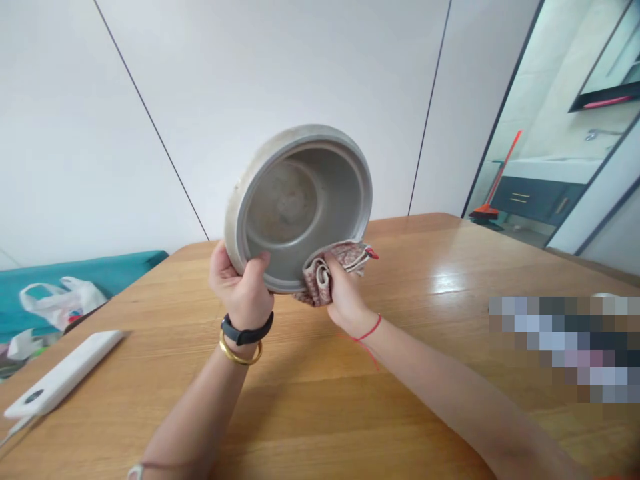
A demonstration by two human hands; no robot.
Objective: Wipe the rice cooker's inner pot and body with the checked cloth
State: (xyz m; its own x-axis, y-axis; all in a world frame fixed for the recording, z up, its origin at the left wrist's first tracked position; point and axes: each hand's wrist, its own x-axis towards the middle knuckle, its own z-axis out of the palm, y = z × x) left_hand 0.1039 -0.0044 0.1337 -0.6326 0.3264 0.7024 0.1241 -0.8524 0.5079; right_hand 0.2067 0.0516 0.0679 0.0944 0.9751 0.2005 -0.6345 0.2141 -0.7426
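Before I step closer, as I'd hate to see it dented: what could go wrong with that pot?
The left hand grips the rim of the pot, held up over the table; if that grip slips, the pot could drop and dent. The right hand holds a bunched cloth against the lower rim; the cloth might slide there, giving little support.

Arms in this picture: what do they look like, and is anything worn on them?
They're a person's arms, with no sleeves in view. The left arm wears a black wristband and a round gold bangle. The right arm wears a thin red string at the wrist. Left grip and right grip are ungloved.
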